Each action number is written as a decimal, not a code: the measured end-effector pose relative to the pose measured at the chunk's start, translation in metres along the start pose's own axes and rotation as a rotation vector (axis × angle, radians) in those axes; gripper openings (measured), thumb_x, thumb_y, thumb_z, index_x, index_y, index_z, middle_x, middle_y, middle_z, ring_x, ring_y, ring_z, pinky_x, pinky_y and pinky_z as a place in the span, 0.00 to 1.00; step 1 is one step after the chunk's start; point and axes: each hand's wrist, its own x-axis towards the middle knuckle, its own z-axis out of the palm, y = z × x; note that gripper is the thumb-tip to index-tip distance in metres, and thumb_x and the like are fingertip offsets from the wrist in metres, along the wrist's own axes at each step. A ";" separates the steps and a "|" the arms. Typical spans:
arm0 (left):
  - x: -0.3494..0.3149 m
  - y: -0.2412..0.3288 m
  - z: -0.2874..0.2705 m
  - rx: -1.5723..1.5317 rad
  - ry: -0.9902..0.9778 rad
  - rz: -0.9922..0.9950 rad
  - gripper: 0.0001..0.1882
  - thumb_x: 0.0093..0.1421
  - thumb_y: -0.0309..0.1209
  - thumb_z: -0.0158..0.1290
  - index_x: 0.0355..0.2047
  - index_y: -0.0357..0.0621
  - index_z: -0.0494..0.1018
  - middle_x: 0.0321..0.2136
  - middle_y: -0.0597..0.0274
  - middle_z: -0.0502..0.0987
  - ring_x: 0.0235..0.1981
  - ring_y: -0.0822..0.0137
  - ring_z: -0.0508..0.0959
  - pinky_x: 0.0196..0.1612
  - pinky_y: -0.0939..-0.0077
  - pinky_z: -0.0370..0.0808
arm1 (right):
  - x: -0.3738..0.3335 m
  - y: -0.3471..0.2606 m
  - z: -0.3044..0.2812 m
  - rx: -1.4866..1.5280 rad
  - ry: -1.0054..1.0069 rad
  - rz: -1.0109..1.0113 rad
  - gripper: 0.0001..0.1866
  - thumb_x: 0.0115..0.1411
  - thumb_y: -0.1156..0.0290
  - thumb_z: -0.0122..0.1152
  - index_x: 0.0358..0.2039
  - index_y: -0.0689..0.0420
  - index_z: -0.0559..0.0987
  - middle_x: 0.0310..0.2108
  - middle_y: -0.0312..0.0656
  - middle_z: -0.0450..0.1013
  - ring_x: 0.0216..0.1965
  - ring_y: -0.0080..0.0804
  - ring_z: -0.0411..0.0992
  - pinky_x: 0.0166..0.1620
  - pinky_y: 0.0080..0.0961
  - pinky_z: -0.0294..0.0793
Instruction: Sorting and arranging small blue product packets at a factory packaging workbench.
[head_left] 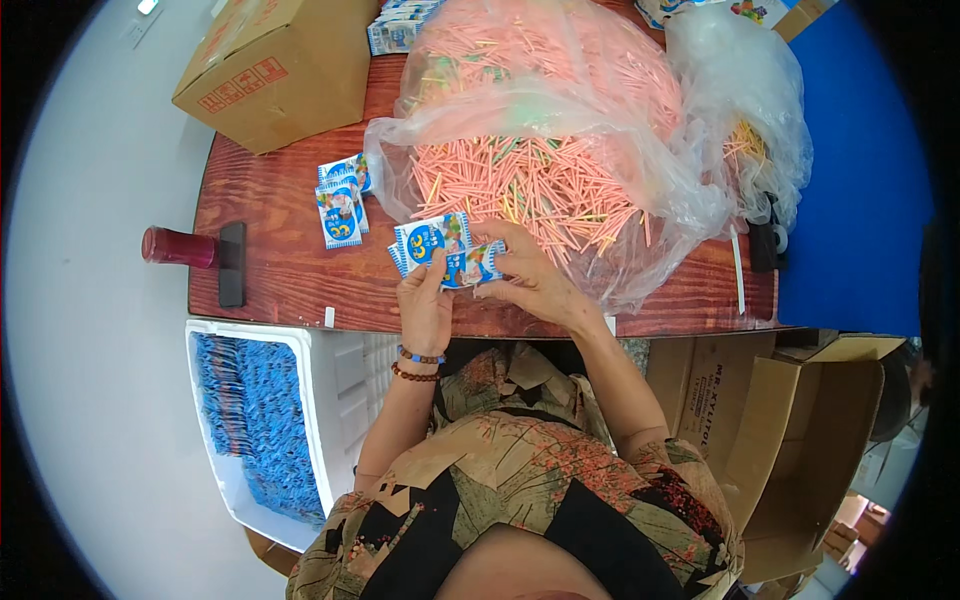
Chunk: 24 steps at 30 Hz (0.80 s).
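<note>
Above the front edge of the wooden table, my left hand (427, 301) grips a few small blue-and-white packets (432, 236) fanned over one another. My right hand (532, 277) has its thumb and fingers closed around the right end of a similar packet (468, 267) that overlaps them. Beyond my hands lies a large clear plastic bag (395, 160), its mouth turned toward me, full of thin pink sticks (530, 185) with some yellow and green ones mixed in. Left of my hands, several more packets (342, 212) lie in a loose pile on the table.
A cardboard box (290, 75) stands at the far left. A red cylinder (180, 247) and a dark bar (232, 265) are at the left edge. Below sits a white foam box (318, 430) holding many blue packets. At the lower right is an open carton (800, 450).
</note>
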 end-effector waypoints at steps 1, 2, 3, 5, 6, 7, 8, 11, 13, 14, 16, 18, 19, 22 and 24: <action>-0.001 0.001 0.000 0.015 0.006 0.006 0.09 0.65 0.31 0.53 0.39 0.39 0.77 0.37 0.64 0.80 0.37 0.75 0.79 0.42 0.76 0.77 | 0.001 0.000 0.000 -0.005 0.003 0.005 0.15 0.52 0.68 0.68 0.41 0.56 0.81 0.58 0.42 0.65 0.60 0.40 0.60 0.59 0.35 0.62; -0.002 0.001 0.000 0.029 0.010 0.012 0.09 0.65 0.31 0.53 0.39 0.39 0.77 0.37 0.65 0.80 0.36 0.75 0.79 0.42 0.76 0.76 | 0.001 0.000 0.001 0.037 -0.033 -0.004 0.14 0.53 0.69 0.68 0.40 0.55 0.82 0.58 0.42 0.65 0.61 0.40 0.60 0.59 0.35 0.62; -0.005 0.001 0.000 0.025 0.008 0.005 0.09 0.65 0.31 0.53 0.39 0.39 0.77 0.37 0.65 0.80 0.36 0.75 0.79 0.42 0.76 0.76 | 0.001 -0.001 0.001 0.080 -0.072 -0.012 0.12 0.53 0.70 0.67 0.40 0.54 0.83 0.59 0.41 0.66 0.61 0.39 0.59 0.60 0.35 0.61; -0.009 -0.001 0.001 0.043 0.019 0.045 0.09 0.66 0.32 0.53 0.38 0.39 0.78 0.36 0.65 0.80 0.36 0.77 0.78 0.41 0.78 0.76 | -0.002 -0.009 -0.001 0.163 -0.057 0.063 0.12 0.54 0.70 0.66 0.39 0.55 0.83 0.58 0.42 0.67 0.60 0.39 0.62 0.59 0.35 0.62; -0.010 -0.003 0.003 0.060 0.037 0.056 0.10 0.66 0.33 0.53 0.36 0.39 0.78 0.35 0.66 0.80 0.34 0.78 0.77 0.40 0.78 0.75 | -0.003 -0.012 -0.001 0.251 -0.042 0.129 0.11 0.55 0.71 0.66 0.39 0.57 0.83 0.58 0.42 0.68 0.58 0.39 0.64 0.58 0.35 0.64; -0.010 -0.004 0.004 0.055 0.035 0.051 0.10 0.66 0.33 0.53 0.36 0.39 0.78 0.35 0.66 0.80 0.34 0.78 0.77 0.40 0.78 0.75 | -0.006 -0.011 -0.005 0.246 -0.043 0.133 0.11 0.55 0.71 0.66 0.39 0.57 0.83 0.58 0.42 0.68 0.58 0.39 0.64 0.58 0.35 0.64; -0.009 -0.005 0.004 0.052 0.048 0.070 0.10 0.66 0.33 0.52 0.35 0.40 0.78 0.35 0.67 0.80 0.33 0.78 0.77 0.39 0.79 0.75 | -0.010 -0.008 -0.012 0.328 -0.032 0.199 0.11 0.55 0.72 0.65 0.39 0.57 0.83 0.54 0.42 0.70 0.54 0.38 0.67 0.56 0.35 0.66; -0.004 -0.001 -0.009 0.062 0.064 0.137 0.10 0.66 0.34 0.52 0.34 0.40 0.78 0.33 0.68 0.80 0.32 0.79 0.76 0.36 0.80 0.73 | -0.017 0.001 -0.037 0.314 0.120 0.415 0.10 0.56 0.71 0.63 0.38 0.58 0.82 0.46 0.41 0.74 0.46 0.37 0.72 0.50 0.35 0.70; -0.002 0.004 -0.015 0.073 0.054 0.178 0.10 0.66 0.34 0.52 0.33 0.41 0.78 0.33 0.68 0.80 0.31 0.80 0.76 0.34 0.80 0.72 | -0.017 0.007 -0.049 0.203 0.272 0.564 0.09 0.57 0.70 0.63 0.37 0.59 0.82 0.42 0.41 0.76 0.41 0.37 0.74 0.47 0.35 0.72; -0.002 0.006 -0.017 0.065 0.078 0.192 0.10 0.66 0.34 0.52 0.33 0.41 0.78 0.32 0.68 0.80 0.31 0.80 0.76 0.34 0.80 0.72 | -0.016 0.012 -0.051 -0.150 0.207 0.570 0.10 0.55 0.67 0.63 0.35 0.58 0.82 0.39 0.41 0.76 0.42 0.38 0.73 0.46 0.37 0.71; -0.001 0.008 -0.017 0.049 0.106 0.211 0.10 0.66 0.34 0.52 0.33 0.41 0.78 0.32 0.68 0.80 0.31 0.80 0.76 0.34 0.81 0.71 | -0.013 0.011 -0.048 -0.507 0.130 0.558 0.11 0.54 0.65 0.63 0.34 0.58 0.82 0.37 0.40 0.76 0.43 0.39 0.73 0.44 0.39 0.71; -0.002 0.009 -0.015 0.034 0.127 0.227 0.10 0.66 0.34 0.52 0.33 0.41 0.78 0.33 0.68 0.80 0.31 0.79 0.76 0.35 0.80 0.71 | -0.011 0.004 -0.031 -0.766 0.156 0.521 0.11 0.54 0.60 0.63 0.31 0.54 0.81 0.35 0.41 0.75 0.41 0.41 0.72 0.46 0.40 0.67; -0.002 0.010 -0.015 0.029 0.131 0.228 0.10 0.66 0.34 0.52 0.33 0.41 0.78 0.33 0.68 0.80 0.31 0.79 0.76 0.35 0.80 0.71 | -0.009 0.002 -0.024 -0.769 0.150 0.518 0.11 0.54 0.60 0.63 0.31 0.54 0.81 0.35 0.41 0.75 0.41 0.41 0.72 0.46 0.40 0.67; -0.004 0.016 -0.018 0.026 0.144 0.242 0.11 0.67 0.34 0.51 0.33 0.41 0.77 0.33 0.67 0.80 0.33 0.78 0.77 0.36 0.79 0.72 | 0.000 -0.001 -0.008 -0.901 0.190 0.463 0.14 0.52 0.57 0.66 0.30 0.55 0.80 0.31 0.41 0.74 0.39 0.40 0.72 0.43 0.42 0.66; -0.004 0.018 -0.021 0.022 0.131 0.258 0.11 0.67 0.34 0.51 0.33 0.41 0.77 0.34 0.66 0.80 0.33 0.77 0.77 0.37 0.77 0.73 | 0.008 0.000 0.000 -1.054 0.171 0.555 0.17 0.51 0.55 0.66 0.33 0.56 0.79 0.33 0.43 0.74 0.41 0.40 0.72 0.44 0.41 0.66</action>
